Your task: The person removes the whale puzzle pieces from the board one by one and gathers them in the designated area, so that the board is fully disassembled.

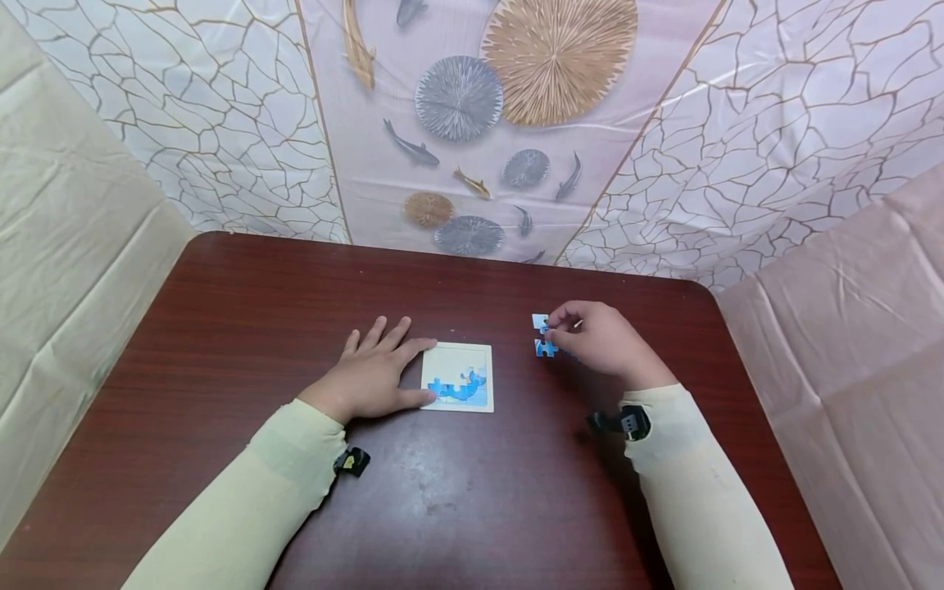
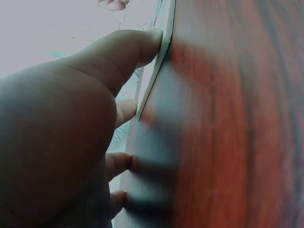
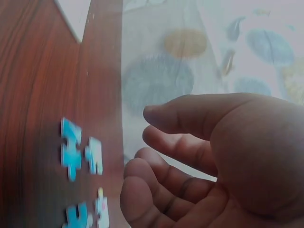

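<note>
A small square puzzle tray [image 1: 457,354] lies flat on the table, with blue joined pieces [image 1: 460,388] along its lower part. My left hand [image 1: 369,373] rests at its left side, fingers spread, the thumb touching the lower left corner and the index finger the upper left corner. In the left wrist view the thumb [image 2: 128,50] presses against the tray's edge. My right hand [image 1: 601,340] hovers above loose blue and white jigsaw pieces [image 1: 544,348], its fingers loosely curled. In the right wrist view a gap shows between thumb and index finger, with nothing held there; several pieces [image 3: 71,154] lie below.
The dark red-brown wooden table [image 1: 442,492] reaches to a patterned cloth wall [image 1: 457,188] at the back. Pale cloth hangs on the left [image 1: 74,246] and right [image 1: 848,369] sides. Each wrist wears a small black camera.
</note>
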Action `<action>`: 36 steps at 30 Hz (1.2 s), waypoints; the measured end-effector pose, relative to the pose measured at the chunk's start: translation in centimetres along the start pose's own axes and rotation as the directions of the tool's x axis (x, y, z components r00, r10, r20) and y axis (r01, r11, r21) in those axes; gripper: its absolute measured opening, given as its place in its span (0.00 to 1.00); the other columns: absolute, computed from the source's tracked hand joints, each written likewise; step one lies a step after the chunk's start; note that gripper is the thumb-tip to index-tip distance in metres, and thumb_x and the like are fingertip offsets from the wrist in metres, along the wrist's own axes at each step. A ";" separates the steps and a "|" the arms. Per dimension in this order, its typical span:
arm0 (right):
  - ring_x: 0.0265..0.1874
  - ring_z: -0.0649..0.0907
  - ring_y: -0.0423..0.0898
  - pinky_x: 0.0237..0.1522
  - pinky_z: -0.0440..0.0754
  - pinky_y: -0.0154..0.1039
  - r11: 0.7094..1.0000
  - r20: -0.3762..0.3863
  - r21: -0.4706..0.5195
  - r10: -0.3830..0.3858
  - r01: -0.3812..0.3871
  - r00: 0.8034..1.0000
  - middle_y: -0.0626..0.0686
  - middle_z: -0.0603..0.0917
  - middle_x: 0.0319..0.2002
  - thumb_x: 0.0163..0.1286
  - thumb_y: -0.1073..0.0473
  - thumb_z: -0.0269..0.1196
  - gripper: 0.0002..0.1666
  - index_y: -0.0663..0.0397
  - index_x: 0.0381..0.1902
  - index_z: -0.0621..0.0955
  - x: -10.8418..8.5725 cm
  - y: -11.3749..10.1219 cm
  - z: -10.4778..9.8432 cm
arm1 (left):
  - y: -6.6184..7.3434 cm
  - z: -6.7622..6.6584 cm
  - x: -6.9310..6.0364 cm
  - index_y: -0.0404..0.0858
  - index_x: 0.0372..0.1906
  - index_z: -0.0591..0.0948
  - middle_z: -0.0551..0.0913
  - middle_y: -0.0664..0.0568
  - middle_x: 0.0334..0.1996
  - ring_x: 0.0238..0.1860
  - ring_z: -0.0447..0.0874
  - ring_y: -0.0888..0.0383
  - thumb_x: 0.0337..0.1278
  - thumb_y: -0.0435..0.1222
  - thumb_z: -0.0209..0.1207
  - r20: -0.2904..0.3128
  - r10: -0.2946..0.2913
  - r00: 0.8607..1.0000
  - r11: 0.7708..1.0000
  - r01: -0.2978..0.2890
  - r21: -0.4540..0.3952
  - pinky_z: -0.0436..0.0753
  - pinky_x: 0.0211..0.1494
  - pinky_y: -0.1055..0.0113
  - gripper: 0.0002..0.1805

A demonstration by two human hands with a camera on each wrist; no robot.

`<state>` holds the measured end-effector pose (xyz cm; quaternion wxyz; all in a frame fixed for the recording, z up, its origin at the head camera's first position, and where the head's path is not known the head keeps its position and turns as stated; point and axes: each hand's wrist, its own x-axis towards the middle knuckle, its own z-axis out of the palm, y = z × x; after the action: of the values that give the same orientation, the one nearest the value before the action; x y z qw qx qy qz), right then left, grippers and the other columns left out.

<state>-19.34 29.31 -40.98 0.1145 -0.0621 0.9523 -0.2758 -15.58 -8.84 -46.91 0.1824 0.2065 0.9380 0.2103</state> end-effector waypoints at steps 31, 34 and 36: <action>0.35 0.86 0.42 0.43 0.89 0.41 0.978 0.140 -0.027 -0.203 0.209 0.969 0.48 0.92 0.41 0.68 0.57 0.83 0.17 0.52 0.53 0.93 -0.5 -6.3 6.0 | 0.0 0.2 0.2 0.67 0.91 0.62 0.43 0.47 0.95 0.94 0.31 0.33 0.70 0.70 0.66 0.000 -0.017 1.000 1.000 0.017 0.013 0.38 0.89 0.21 0.50; 0.35 0.86 0.41 0.44 0.89 0.42 0.969 0.164 -0.057 -0.227 0.239 0.960 0.49 0.93 0.43 0.68 0.58 0.83 0.18 0.52 0.53 0.93 -0.2 -6.4 6.4 | 0.1 0.1 0.2 0.67 0.90 0.62 0.43 0.47 0.95 0.94 0.32 0.33 0.70 0.70 0.66 -0.003 -0.015 1.000 1.000 0.015 0.016 0.39 0.89 0.21 0.49; 0.36 0.86 0.41 0.45 0.90 0.42 0.963 0.177 -0.082 -0.239 0.256 0.955 0.50 0.93 0.44 0.68 0.58 0.83 0.18 0.53 0.54 0.93 -0.1 -6.5 6.7 | 0.1 0.1 0.1 0.67 0.90 0.62 0.43 0.47 0.95 0.94 0.32 0.33 0.70 0.70 0.66 -0.004 -0.016 1.000 1.000 0.016 0.018 0.39 0.89 0.22 0.50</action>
<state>-17.18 20.48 -42.92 0.1544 -0.2097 0.9373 -0.2318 -15.62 -8.69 -47.02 0.1802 0.2004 0.9418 0.2007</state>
